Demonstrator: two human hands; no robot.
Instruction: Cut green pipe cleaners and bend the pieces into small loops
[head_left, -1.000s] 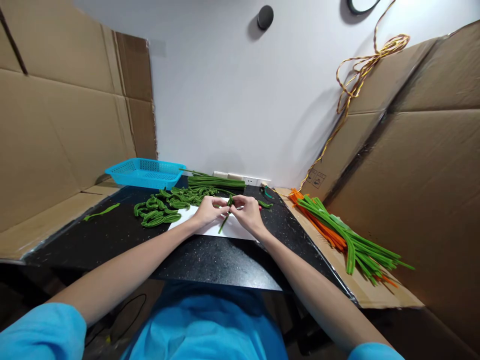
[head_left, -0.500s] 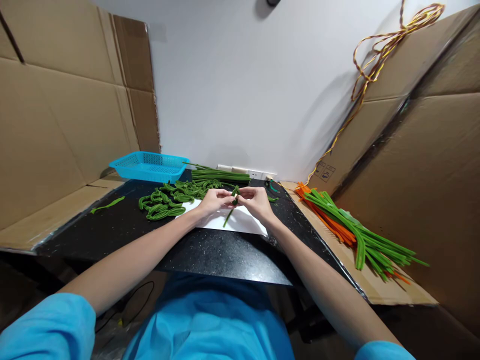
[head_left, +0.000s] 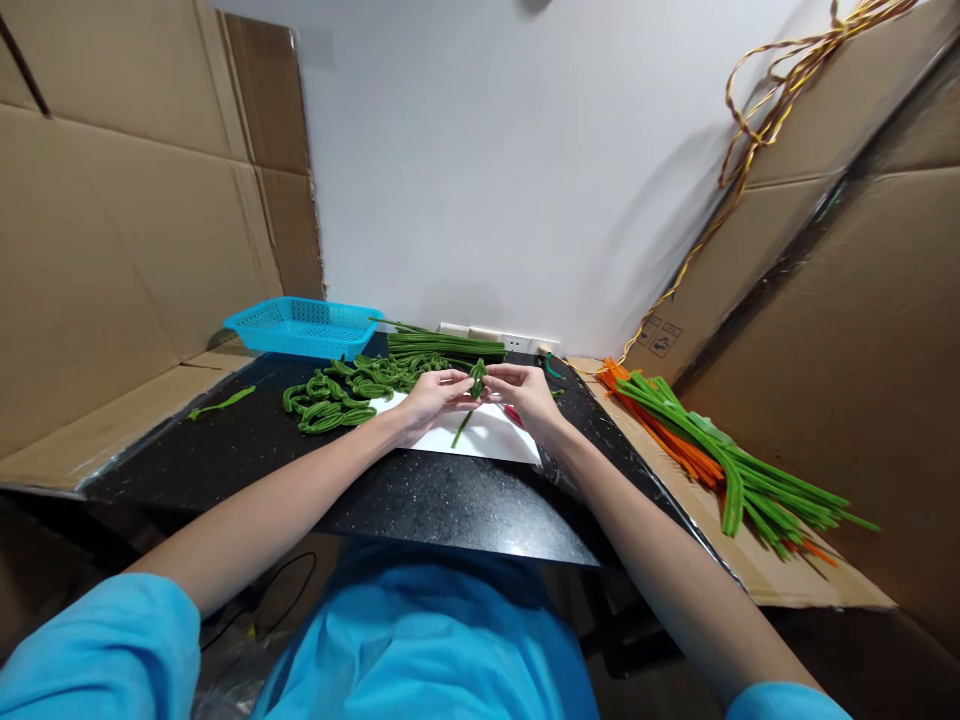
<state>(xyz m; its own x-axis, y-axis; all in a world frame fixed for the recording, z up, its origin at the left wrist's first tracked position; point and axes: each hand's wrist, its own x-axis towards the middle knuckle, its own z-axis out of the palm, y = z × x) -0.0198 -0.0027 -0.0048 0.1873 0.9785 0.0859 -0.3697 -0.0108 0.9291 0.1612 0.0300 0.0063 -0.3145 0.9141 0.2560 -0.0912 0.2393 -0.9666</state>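
Between the fingertips of my left hand [head_left: 429,402] and my right hand [head_left: 526,400] is a dark green pipe cleaner [head_left: 478,378] bent into a small looped shape. Both hands pinch it from either side, just above a white sheet of paper [head_left: 487,443]. One straight green end hangs down from it over the paper. Beside my left hand lies a pile of green pipe cleaner loops [head_left: 330,402]. Something red [head_left: 513,414], too hidden to name, shows under my right hand.
A bundle of straight green pipe cleaners [head_left: 446,346] lies at the back of the black table [head_left: 480,515]. A blue basket [head_left: 304,340] stands back left. Orange pipe cleaners [head_left: 694,462] and light green pipe cleaners [head_left: 750,485] lie on cardboard at right.
The looped pipe cleaner has turned, and its loops show more upright between my fingers. A red thing now shows by my right hand. The whole view has shifted slightly.
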